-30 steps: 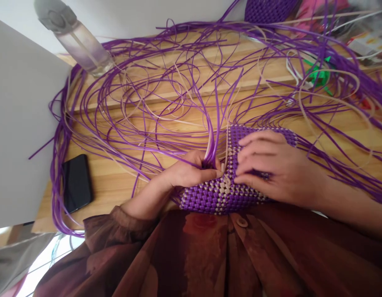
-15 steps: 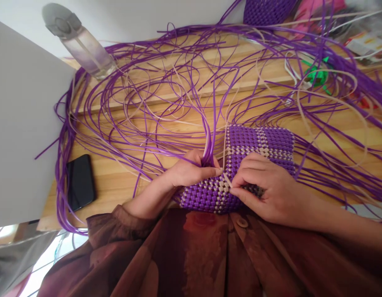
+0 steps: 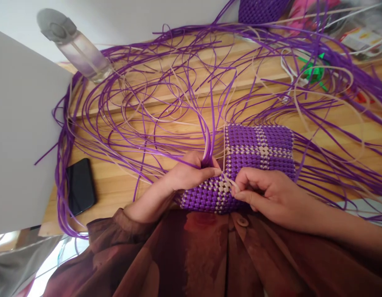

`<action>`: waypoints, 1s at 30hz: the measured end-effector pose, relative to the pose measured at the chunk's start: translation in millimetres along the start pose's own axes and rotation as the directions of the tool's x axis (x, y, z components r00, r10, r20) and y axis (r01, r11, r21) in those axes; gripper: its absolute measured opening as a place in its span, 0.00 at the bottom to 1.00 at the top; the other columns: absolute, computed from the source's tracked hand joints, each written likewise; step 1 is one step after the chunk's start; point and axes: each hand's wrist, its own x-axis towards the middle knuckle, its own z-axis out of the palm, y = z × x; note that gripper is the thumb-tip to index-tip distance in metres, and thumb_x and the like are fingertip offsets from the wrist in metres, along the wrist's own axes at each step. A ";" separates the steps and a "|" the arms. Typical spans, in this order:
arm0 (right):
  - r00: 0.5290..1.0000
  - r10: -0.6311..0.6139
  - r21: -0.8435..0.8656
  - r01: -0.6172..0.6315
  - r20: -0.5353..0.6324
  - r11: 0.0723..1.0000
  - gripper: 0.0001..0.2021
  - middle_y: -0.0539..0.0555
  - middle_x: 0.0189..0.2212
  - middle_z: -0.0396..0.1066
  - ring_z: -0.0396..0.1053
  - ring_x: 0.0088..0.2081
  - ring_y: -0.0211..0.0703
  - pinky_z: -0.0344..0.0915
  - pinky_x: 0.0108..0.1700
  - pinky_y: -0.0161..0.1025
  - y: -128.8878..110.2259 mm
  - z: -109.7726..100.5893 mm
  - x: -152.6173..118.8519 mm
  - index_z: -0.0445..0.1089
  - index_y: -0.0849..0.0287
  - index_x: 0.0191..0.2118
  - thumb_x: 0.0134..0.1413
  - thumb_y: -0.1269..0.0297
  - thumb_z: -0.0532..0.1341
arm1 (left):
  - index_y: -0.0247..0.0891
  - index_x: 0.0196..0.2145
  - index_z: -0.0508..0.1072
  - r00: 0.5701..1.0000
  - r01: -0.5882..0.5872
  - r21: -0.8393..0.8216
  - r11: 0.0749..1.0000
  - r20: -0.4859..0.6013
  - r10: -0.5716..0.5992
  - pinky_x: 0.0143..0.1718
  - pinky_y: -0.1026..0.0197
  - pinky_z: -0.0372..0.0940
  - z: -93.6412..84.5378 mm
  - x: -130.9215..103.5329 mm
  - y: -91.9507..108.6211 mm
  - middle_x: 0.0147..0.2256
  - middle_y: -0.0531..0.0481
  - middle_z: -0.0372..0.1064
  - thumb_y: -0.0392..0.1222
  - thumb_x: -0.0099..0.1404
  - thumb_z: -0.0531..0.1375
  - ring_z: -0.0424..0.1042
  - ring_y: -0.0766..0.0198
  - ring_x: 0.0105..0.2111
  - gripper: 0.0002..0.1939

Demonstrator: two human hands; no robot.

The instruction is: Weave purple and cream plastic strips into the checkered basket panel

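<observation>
A purple and beige woven piece (image 3: pixel 260 142) lies in front of me, its checked pattern bent at an edge, with long loose strands running out of it. My left hand (image 3: pixel 193 171) is closed at that edge, thumb pressed down on the weave, and a bundle of purple strands (image 3: pixel 207 140) rises out of its grip. Pinched between thumb and forefinger of my right hand (image 3: pixel 265 189) is a beige strand (image 3: pixel 229 180), drawn from the weave near my left thumb. Part of the lower weave is hidden behind my right hand.
Purple and beige strands spread over the wooden table (image 3: pixel 122 177). A clear bottle with grey cap (image 3: pixel 82 53) stands at the back left, a black phone (image 3: pixel 81 185) lies left. A green object (image 3: pixel 314 73) sits at the right, and a purple woven item (image 3: pixel 262 10) behind.
My right hand has moved slightly down and turned, its fingers curling closer around the beige strand and uncovering more of the weave. My left hand stays in place.
</observation>
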 end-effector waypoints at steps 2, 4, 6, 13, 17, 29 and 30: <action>0.997 0.072 0.114 -0.075 0.025 0.991 0.08 0.46 0.23 0.69 0.65 0.25 0.34 0.61 0.30 0.33 0.4 2.0 -0.7 0.67 0.57 0.34 0.64 0.61 0.59 | 0.31 0.32 0.78 1.000 0.007 -0.012 1.000 0.022 -0.007 0.30 0.66 0.62 -1.6 -0.1 0.5 0.27 0.51 0.72 0.44 0.62 0.63 0.67 0.69 0.27 0.11; 0.993 0.104 0.210 -0.113 0.050 0.971 0.09 0.47 0.25 0.72 0.69 0.27 0.34 0.64 0.32 0.33 1.3 3.8 -0.5 0.67 0.57 0.35 0.64 0.58 0.59 | 0.32 0.34 0.78 0.998 0.036 -0.041 0.999 0.043 -0.034 0.31 0.65 0.63 -3.2 -0.6 2.3 0.28 0.50 0.73 0.45 0.62 0.64 0.68 0.68 0.28 0.12; 0.990 0.126 0.268 -0.136 0.056 0.954 0.10 0.49 0.28 0.75 0.71 0.30 0.35 0.66 0.34 0.33 2.4 5.3 0.2 0.68 0.58 0.35 0.64 0.56 0.60 | 0.32 0.36 0.79 0.995 0.088 -0.081 0.993 0.060 -0.084 0.34 0.65 0.64 -3.5 -1.3 4.5 0.30 0.49 0.75 0.46 0.61 0.65 0.70 0.67 0.29 0.13; 0.958 0.263 0.381 -0.285 0.109 0.880 0.12 0.52 0.28 0.78 0.74 0.29 0.36 0.69 0.31 0.32 3.8 10.2 5.8 0.69 0.59 0.36 0.61 0.55 0.62 | 0.31 0.33 0.79 0.994 0.086 -0.084 0.993 -0.064 -0.092 0.30 0.65 0.64 6.9 0.3 1.2 0.28 0.49 0.74 0.45 0.55 0.69 0.69 0.67 0.27 0.13; 0.928 0.322 0.409 -0.373 0.188 0.833 0.11 0.51 0.22 0.75 0.73 0.24 0.36 0.67 0.28 0.32 -0.3 12.5 12.4 0.67 0.60 0.34 0.61 0.56 0.60 | 0.32 0.31 0.78 0.995 0.000 -0.018 1.000 -0.104 -0.002 0.30 0.66 0.64 10.4 1.6 -1.7 0.27 0.50 0.75 0.41 0.56 0.68 0.70 0.68 0.27 0.08; 0.917 0.325 0.382 -0.393 0.231 0.837 0.10 0.49 0.21 0.74 0.73 0.23 0.36 0.65 0.26 0.31 -5.0 9.8 16.2 0.66 0.59 0.33 0.58 0.58 0.63 | 0.32 0.31 0.78 0.996 -0.015 -0.060 0.998 -0.092 0.009 0.29 0.66 0.63 10.0 2.5 -1.2 0.27 0.50 0.74 0.44 0.59 0.66 0.69 0.68 0.26 0.10; 0.908 0.340 0.399 -0.413 0.244 0.818 0.11 0.48 0.20 0.73 0.72 0.21 0.35 0.65 0.24 0.30 -5.6 10.6 17.4 0.66 0.59 0.32 0.58 0.58 0.62 | 0.32 0.30 0.78 0.993 -0.029 -0.038 0.999 -0.117 0.024 0.29 0.66 0.63 11.5 2.4 -1.7 0.27 0.50 0.74 0.43 0.59 0.66 0.68 0.68 0.26 0.09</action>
